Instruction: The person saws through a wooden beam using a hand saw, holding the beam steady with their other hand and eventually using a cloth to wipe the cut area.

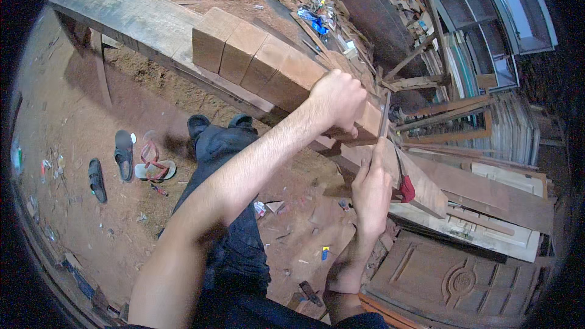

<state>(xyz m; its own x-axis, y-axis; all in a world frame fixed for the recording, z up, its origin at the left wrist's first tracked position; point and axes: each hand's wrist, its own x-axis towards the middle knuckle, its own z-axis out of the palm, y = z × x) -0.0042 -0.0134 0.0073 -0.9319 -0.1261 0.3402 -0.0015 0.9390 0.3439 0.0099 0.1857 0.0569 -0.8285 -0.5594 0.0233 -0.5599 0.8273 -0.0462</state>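
Observation:
A row of squared wooden blocks [253,58] lies side by side along a long plank bench [131,15]. My left hand [338,100] is closed over the right end of the row, its fingers wrapped on the end block [369,123]. Against that block's end face stands a thin metal strip [384,113]. My right hand [372,189] holds its lower end, with the index finger stretched along it; the strip's exact kind is unclear. Just right of this hand, a dark curved tool with a red end [407,189] rests on the bench.
Sandals [124,155] and flip-flops [156,170] lie on the dirt floor at left. A carved wooden door panel [451,277] and white panels [512,237] fill the lower right. Stacked boards [509,131] and a cabinet frame [481,18] stand at upper right. Scraps litter the ground beyond the bench.

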